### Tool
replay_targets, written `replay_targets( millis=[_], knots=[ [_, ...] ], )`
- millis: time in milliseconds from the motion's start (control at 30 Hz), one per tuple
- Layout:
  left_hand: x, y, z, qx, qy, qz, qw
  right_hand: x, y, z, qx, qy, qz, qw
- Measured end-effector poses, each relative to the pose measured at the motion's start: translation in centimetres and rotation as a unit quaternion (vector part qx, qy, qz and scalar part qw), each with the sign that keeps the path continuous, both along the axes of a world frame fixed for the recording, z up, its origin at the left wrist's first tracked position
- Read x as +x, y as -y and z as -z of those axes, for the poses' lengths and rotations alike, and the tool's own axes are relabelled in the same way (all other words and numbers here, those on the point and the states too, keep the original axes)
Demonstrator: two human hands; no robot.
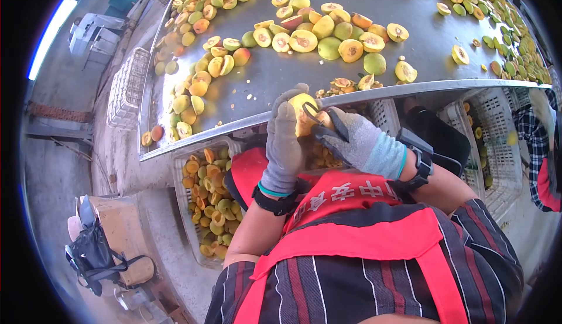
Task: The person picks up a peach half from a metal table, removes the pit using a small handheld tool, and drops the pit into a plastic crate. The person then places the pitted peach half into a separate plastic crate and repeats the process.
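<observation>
Two gloved hands work one fruit [300, 113] at the desk [263, 84] edge.
Left hand [284, 142] wraps it in a closed grip; right hand [357, 142] pinches a pitting tool [319, 116] against it.

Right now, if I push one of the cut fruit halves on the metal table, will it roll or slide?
A fruit half probably slides rather than rolls: many lie flat, cut face up, on the smooth metal table. The flesh looks moist, so it may be slippery in the gloved left hand and right hand. It seems soft and could bruise.
</observation>
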State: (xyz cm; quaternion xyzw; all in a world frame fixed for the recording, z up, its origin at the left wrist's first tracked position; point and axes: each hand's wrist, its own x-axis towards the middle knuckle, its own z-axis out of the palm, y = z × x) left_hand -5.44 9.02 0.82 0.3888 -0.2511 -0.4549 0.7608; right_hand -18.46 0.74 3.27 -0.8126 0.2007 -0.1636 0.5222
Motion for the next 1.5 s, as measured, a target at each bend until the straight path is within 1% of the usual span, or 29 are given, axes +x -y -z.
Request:
replay_targets(
  millis=[33,100,133,267,333,367,433,467,600,633,667,700,733,767,800,833,867,900,933,967,1033,1100,1167,1233,1267,1300,1367,1433,1500],
  knots=[
    [-0.1,0.1,0.2,-0.004,0.055,-0.041,0.998,0.0,-0.2,0.2,0.001,-0.001,0.001,1.0],
    [-0.4,0.3,0.1,-0.007,0.055,-0.059,0.997,0.1,-0.7,0.7,0.012,-0.002,0.006,1.0],
    [-0.6,0.5,-0.1,-0.011,0.057,-0.078,0.995,0.2,-0.7,1.2,-0.028,0.005,0.0,1.0],
    [0.3,-0.1,-1.5,0.065,0.145,-0.014,0.987,-0.2,-0.6,0.4,-0.128,-0.087,-0.009,0.988],
    [0.5,-0.1,-1.3,0.102,0.102,0.024,0.989,-0.4,-0.2,-1.4,0.172,-0.09,-0.102,0.976],
    [0.9,-0.1,-1.4,0.103,0.102,0.024,0.989,-0.5,0.0,-1.8,0.173,-0.091,-0.102,0.975],
    [1.7,0.0,-1.6,0.095,0.233,0.095,0.963,-0.7,0.2,-2.3,0.306,-0.222,-0.144,0.915],
    [1.8,0.1,-1.5,0.096,0.232,0.094,0.963,-1.1,-0.1,-0.6,0.147,-0.114,-0.15,0.971],
    [2.0,0.5,-1.1,0.171,0.321,0.152,0.919,-1.2,0.0,1.5,0.062,-0.066,-0.138,0.986],
    [1.7,0.5,-0.6,0.142,0.268,0.135,0.943,-1.4,0.4,-0.1,0.225,-0.134,-0.16,0.952],
    [1.3,0.6,-0.3,0.113,0.213,0.118,0.963,-1.5,0.6,-0.9,0.38,-0.198,-0.177,0.886],
    [0.9,0.5,-0.2,0.113,0.213,0.118,0.963,-1.6,0.6,0.2,0.381,-0.198,-0.177,0.886],
    [0.2,0.5,-0.7,0.092,0.148,0.091,0.98,-1.6,0.5,1.1,0.273,-0.05,-0.226,0.934],
    [-0.4,0.6,-1.0,0.07,0.083,0.065,0.992,-1.6,0.4,1.7,0.155,0.099,-0.266,0.946],
    [-1.0,0.8,-0.4,0.053,0.083,0.021,0.995,-2.1,0.6,1.8,0.357,0.039,-0.251,0.899],
    [-1.4,1.0,0.0,0.053,0.083,0.021,0.995,-2.1,0.6,1.9,0.356,0.039,-0.251,0.899],
    [-1.6,1.3,0.4,0.055,0.106,-0.005,0.993,-2.2,0.6,2.3,0.563,0.028,-0.231,0.793],
    [-1.8,1.5,0.6,0.056,0.128,-0.032,0.99,-2.3,0.6,2.4,0.739,0.015,-0.198,0.644],
    [-1.6,1.4,0.2,0.056,-0.073,0.021,0.996,-2.4,0.3,2.4,0.698,0.038,-0.217,0.681],
    [-2.0,1.8,-0.2,0.054,-0.075,0.019,0.996,-2.5,0.1,1.6,0.666,0.025,-0.216,0.713],
    [-3.0,2.5,-1.2,0.113,-0.155,-0.103,0.976,-3.0,0.1,1.8,0.645,0.048,-0.219,0.73],
    [-1.8,1.8,-0.2,0.058,-0.17,-0.083,0.98,-3.9,0.8,2.4,0.67,0.042,-0.211,0.711],
    [0.5,0.0,0.1,0.117,0.054,-0.096,0.987,-4.8,1.8,2.4,0.624,0.014,-0.173,0.762],
    [2.3,-2.8,-0.1,0.11,0.1,-0.118,0.982,-5.5,2.6,2.7,0.553,0.0,-0.143,0.821],
    [3.6,-5.2,-0.7,0.154,0.193,-0.077,0.966,-6.0,2.7,3.2,0.544,-0.006,-0.109,0.832],
    [5.0,-7.6,-1.5,0.197,0.281,-0.031,0.939,-6.3,2.9,3.2,0.519,-0.007,-0.077,0.851],
    [8.1,-12.0,-4.3,0.319,0.412,0.033,0.853,-7.0,3.3,3.0,0.523,-0.054,-0.029,0.85],
    [10.4,-15.6,-7.7,0.56,0.516,0.073,0.644,-7.6,3.3,3.1,0.518,-0.056,-0.026,0.853],
    [14.3,-18.1,-7.4,0.561,0.491,0.019,0.666,-7.3,3.1,3.1,0.511,-0.058,-0.019,0.857]
  ],
)
